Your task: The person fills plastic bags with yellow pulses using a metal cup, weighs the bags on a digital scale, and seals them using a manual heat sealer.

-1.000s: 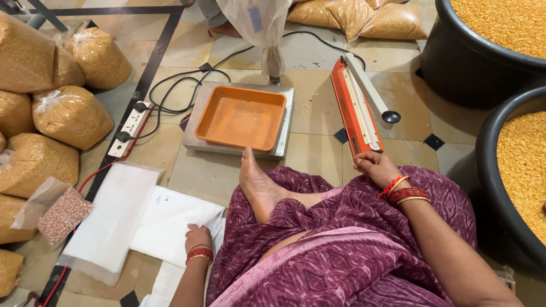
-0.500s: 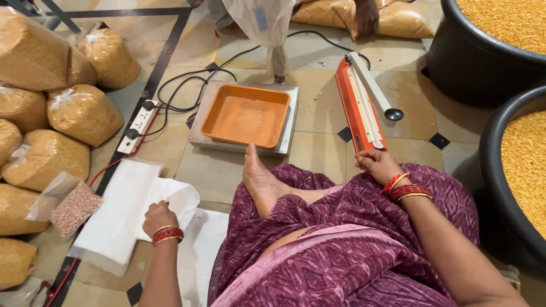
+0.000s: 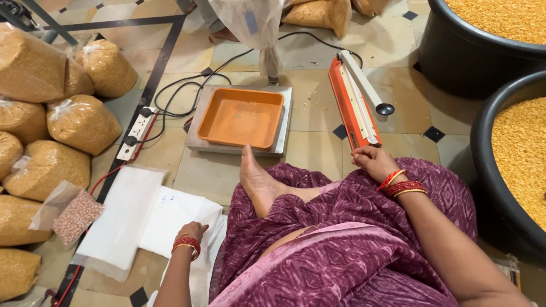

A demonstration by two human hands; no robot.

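— What is under your hands?

— My left hand (image 3: 191, 232) lies fingers-down on a stack of flat white bags (image 3: 170, 219) spread on the floor beside my left knee. The fingers are bent onto the top sheet; I cannot tell whether they pinch it. The stack's long side runs from me up and to the left, toward the power strip (image 3: 135, 135).

— And the right?

— My right hand (image 3: 372, 162) rests on my knee, fingers loosely curled, holding nothing, just at the near end of the orange bag sealer (image 3: 351, 108). The sealer lies long and narrow on the tiles, pointing away from me and slightly left, its arm lifted with the round knob (image 3: 385, 109) out at the right.

— What is between them?

— My bare foot (image 3: 259, 182) pokes out of the purple cloth, toes toward an orange tray (image 3: 241, 117) that sits on a flat metal scale (image 3: 239, 149).

— Further out?

— Filled bags of yellow grain (image 3: 51, 113) are piled at the left, with a small bag of reddish-brown grains (image 3: 77, 216) near the white stack. Two black tubs (image 3: 449, 51) of yellow grain stand at the right.
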